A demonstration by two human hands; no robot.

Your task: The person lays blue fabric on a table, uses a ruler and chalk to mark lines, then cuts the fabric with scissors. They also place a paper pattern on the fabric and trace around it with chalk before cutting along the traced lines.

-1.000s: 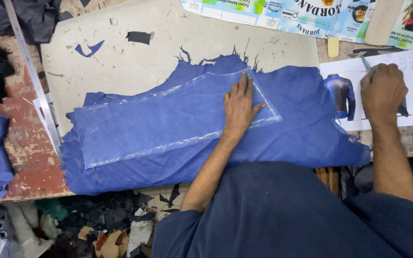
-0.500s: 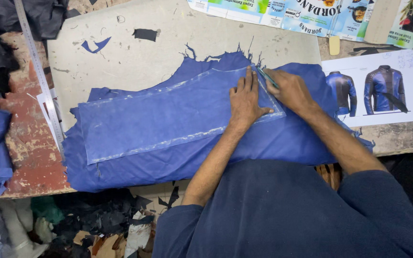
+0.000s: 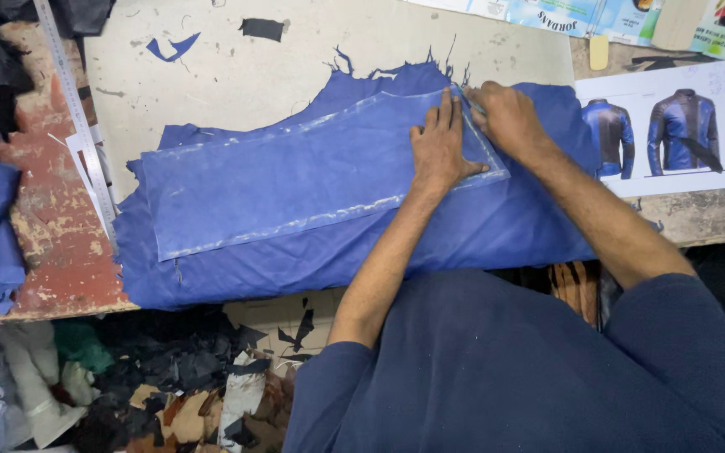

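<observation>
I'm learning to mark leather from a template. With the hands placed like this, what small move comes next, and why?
Probably draw the right hand along the clear template's right edge, marking the blue leather. The left hand lies flat on the template, pinning it, and the right hand sits at its top right corner; whether it holds a marker is hard to tell.

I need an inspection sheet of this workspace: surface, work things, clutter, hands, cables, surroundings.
Surface: worn table with a pale board on it.
Work things: blue leather spread flat; clear template on top.
Clutter: steel ruler, jacket print, black scrap.
Hands: left hand presses the template flat; right hand at its edge, tool in its grip unclear.
Cables: nothing seen.
Surroundings: offcuts on the floor.
</observation>
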